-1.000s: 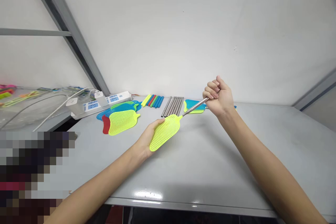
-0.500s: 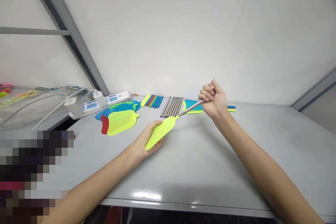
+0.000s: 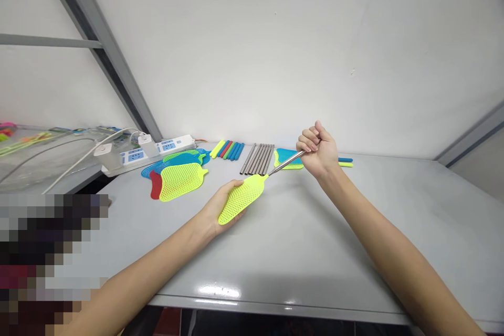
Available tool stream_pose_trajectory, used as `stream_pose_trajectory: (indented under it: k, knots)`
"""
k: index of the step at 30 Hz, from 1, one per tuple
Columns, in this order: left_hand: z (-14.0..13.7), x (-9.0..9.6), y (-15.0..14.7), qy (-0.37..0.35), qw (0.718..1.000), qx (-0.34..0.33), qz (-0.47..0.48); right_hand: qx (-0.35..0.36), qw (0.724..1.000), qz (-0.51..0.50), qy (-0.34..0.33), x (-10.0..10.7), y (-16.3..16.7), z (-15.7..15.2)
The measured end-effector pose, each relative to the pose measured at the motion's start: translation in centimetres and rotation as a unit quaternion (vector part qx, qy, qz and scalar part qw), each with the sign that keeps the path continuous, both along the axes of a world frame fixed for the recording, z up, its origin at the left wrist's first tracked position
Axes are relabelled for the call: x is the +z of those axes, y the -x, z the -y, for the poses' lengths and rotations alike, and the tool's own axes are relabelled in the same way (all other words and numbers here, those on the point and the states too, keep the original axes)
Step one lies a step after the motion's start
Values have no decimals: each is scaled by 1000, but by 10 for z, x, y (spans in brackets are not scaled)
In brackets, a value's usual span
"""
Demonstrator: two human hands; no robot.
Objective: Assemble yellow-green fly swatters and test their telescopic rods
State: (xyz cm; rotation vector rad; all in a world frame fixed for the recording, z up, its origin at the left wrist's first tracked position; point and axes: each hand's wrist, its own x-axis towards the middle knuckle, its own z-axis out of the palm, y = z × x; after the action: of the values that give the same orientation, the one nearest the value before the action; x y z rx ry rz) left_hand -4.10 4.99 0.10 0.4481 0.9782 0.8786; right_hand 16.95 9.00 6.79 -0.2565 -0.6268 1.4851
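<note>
My left hand (image 3: 221,205) is closed around a yellow mesh fly swatter head (image 3: 242,198), thumb on its upper edge and fingers behind it. A thin metal rod (image 3: 287,160) meets the narrow neck of that head. Wrapped in a fist around the rod's other end is my right hand (image 3: 319,149), higher and to the right; the end inside the fist is hidden. Behind the held head lies a row of metal rods (image 3: 258,160) on the table. Blue and yellow swatter heads (image 3: 289,158) lie behind my right hand, partly covered by it.
On the grey table (image 3: 315,252), yellow, red and blue swatter heads (image 3: 181,181) overlap at the left. Coloured grip tubes (image 3: 227,150) line up near the wall. A white power strip (image 3: 157,153) with plugs and cables stands at the back left. A pixelated area covers the lower left.
The yellow swatter head has turned slightly, showing more of its mesh face. Both hands keep their grips, and the view has shifted a little.
</note>
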Motion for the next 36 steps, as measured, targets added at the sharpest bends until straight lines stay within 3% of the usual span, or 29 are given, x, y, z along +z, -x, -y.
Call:
stream_pose_trajectory:
  k: [14,26,36]
  knots:
    - [1,-1,-3,-17,1000,17,-6,10,1000,-8,-16,-8,0,-3]
    - [0,-4,-3,-9,1000,27,-1,16,999,-33,15,-17,-1,-7]
    - [-5,-4,1,-17,1000,17,18,-4,998,-34,49,-8,2,-3]
